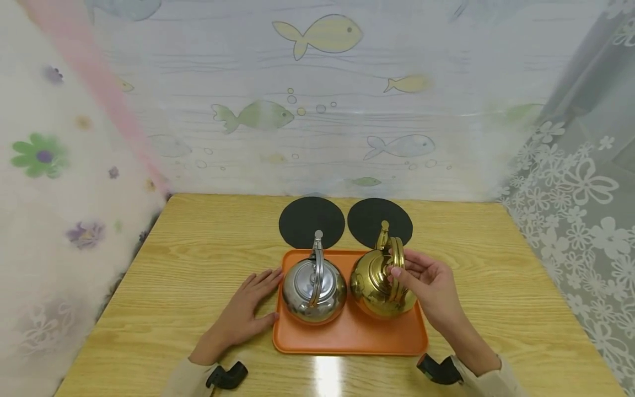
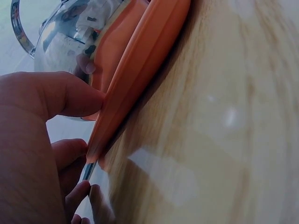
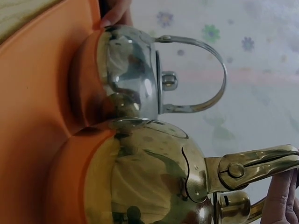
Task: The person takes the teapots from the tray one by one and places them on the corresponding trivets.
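A shiny gold kettle (image 1: 369, 281) and a silver kettle (image 1: 307, 309) stand side by side on an orange tray (image 1: 347, 342). My right hand (image 1: 434, 286) holds the upright handle of the gold kettle, its thumb on the near side and fingers passing round the bar. In the right wrist view a few fingers (image 3: 279, 198) show under the gold handle (image 3: 261, 165). My left hand (image 1: 243, 314) lies at the tray's left side, with thumb and fingertips touching the rim (image 2: 133, 70) and the fingers fairly straight. The silver kettle's handle also stands upright.
Two black round mats (image 1: 311, 220) lie behind the tray, their near edges partly hidden by the kettles' spouts. A wooden table (image 1: 198, 248) carries everything. Fish-patterned sheeting (image 1: 317, 110) hangs behind it, with flowered sheets at both sides.
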{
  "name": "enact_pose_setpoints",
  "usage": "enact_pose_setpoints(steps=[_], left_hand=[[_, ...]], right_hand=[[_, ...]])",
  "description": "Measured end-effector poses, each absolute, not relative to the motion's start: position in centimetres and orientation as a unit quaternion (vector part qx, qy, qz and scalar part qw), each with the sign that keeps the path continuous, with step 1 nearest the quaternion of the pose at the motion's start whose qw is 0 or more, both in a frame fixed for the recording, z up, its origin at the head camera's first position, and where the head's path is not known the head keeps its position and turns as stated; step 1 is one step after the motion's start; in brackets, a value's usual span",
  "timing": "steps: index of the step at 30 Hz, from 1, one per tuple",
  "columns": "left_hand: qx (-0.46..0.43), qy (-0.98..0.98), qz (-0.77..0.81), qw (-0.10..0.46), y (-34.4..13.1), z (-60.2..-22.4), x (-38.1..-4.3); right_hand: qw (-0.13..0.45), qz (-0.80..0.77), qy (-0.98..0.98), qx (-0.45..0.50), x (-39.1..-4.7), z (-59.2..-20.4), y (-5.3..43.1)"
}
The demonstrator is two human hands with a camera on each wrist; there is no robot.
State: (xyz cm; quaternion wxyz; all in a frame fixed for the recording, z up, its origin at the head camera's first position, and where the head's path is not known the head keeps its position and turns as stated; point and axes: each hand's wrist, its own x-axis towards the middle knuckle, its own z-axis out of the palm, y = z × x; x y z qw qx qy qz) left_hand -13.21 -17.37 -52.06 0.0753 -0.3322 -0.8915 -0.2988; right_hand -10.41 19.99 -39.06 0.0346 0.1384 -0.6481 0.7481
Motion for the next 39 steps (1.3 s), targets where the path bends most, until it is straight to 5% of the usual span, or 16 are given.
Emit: enact_pose_setpoints(steps=[39], left_hand=[[-0.329,-0.896,-0.287,0.077,-17.4,-52.1,-13.2]], right_hand=[[0.046,0.703,-0.698,0.125,-15.6,-39.8,21.0]])
